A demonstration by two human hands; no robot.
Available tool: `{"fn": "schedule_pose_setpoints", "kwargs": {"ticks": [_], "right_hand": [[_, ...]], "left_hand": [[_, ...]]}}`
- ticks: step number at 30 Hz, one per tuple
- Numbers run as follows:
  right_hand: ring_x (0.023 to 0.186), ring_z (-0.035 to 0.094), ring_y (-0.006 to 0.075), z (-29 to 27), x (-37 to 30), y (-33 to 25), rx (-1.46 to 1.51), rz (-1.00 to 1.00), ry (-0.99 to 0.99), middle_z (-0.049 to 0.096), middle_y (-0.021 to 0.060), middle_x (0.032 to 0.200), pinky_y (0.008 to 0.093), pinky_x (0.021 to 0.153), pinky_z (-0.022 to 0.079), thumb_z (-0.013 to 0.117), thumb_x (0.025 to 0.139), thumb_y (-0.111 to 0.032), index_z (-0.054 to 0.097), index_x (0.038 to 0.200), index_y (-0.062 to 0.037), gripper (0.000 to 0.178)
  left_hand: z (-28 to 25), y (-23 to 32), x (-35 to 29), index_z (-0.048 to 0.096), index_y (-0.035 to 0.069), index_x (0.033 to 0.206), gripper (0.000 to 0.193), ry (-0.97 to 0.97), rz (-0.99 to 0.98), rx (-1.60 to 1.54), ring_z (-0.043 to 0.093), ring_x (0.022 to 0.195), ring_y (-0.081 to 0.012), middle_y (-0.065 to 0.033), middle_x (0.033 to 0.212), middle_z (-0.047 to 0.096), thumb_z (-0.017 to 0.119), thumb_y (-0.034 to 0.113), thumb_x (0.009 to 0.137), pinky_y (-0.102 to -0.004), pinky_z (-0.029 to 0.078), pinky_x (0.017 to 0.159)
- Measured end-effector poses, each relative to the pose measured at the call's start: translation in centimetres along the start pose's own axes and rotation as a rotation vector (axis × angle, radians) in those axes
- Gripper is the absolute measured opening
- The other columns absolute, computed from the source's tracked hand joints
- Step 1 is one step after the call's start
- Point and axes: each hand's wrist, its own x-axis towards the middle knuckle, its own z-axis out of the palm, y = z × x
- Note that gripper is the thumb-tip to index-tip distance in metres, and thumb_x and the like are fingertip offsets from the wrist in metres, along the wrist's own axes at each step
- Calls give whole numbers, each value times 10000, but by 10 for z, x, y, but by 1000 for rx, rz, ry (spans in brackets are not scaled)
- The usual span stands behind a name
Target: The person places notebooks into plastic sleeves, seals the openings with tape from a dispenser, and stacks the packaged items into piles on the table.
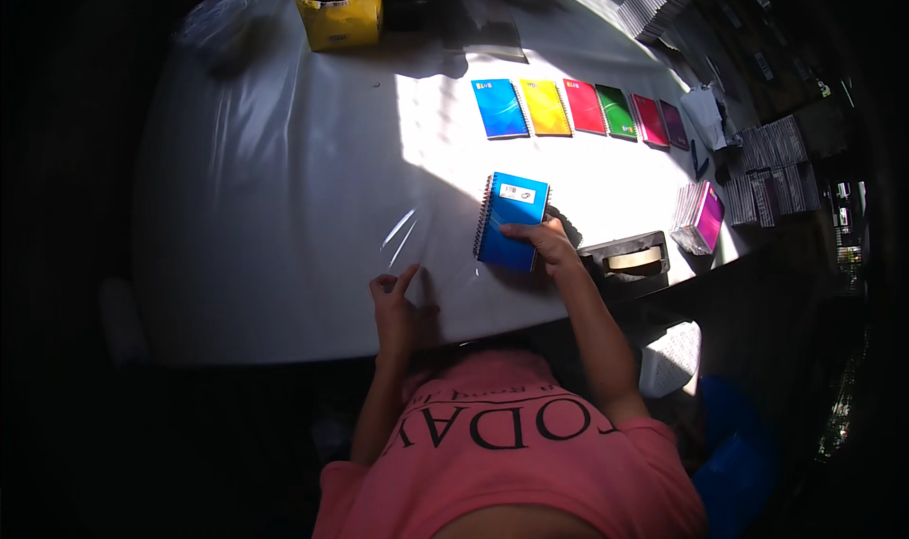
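My right hand [542, 240] grips a small blue spiral notebook [511, 219] by its right side, thumb across the cover. The notebook is tilted slightly, with its dark wire coil on the left and a white barcode label near the top. To its left, my left hand [394, 298] is near the table's front edge, with thumb and fingers apart and partly curled. I see nothing in it. Bright streaks show on the surface just beyond this hand; whether they are clear film or creases in the table cover, I cannot tell.
Farther back lies a row of notebooks, including blue [500, 108], yellow [544, 107] and green [615, 112] ones. A tape dispenser [632, 260] sits at right, near a purple-topped notebook stack [699, 219]. A yellow box [343, 20] stands on the white-covered table [256, 217].
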Motion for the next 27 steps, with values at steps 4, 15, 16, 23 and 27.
{"fn": "schedule_pose_setpoints", "kwargs": {"ticks": [4,15,16,23,27], "right_hand": [[861,656,200,-6,-20,-9,99,-30,-38,654,135,971,329,782,547,813,613,-85,593,1048,14,498],[810,661,175,34,-17,16,-346,90,-216,681,127,922,289,748,533,841,590,-193,671,957,31,462],[804,662,176,36,-15,16,-400,105,-193,682,130,914,288,739,534,843,583,-207,676,942,33,462],[761,665,188,53,-15,7,-546,103,-144,682,143,864,289,711,535,848,551,-282,679,905,42,509],[773,663,186,56,-16,17,-438,68,-136,681,134,883,294,713,536,859,538,-230,682,909,29,487]], "left_hand": [[-14,-6,15,510,183,1291,861,-53,4,-213,533,1092,-279,-182,1274,424,855,97,506,-358,504,815],[-44,15,22,173,127,1457,1007,-285,274,-487,614,788,-113,-151,1486,225,693,-109,627,-217,500,562],[-44,22,20,163,127,1460,1008,-312,289,-520,614,802,-112,-152,1492,208,681,-115,629,-219,501,571],[-6,35,27,80,80,1461,1043,-294,502,-420,426,1165,-238,-154,1509,139,682,-53,619,-304,438,873],[-45,50,21,78,73,1459,1048,-385,188,-469,533,1130,-257,-157,1512,117,685,-35,611,-281,532,748]]}}
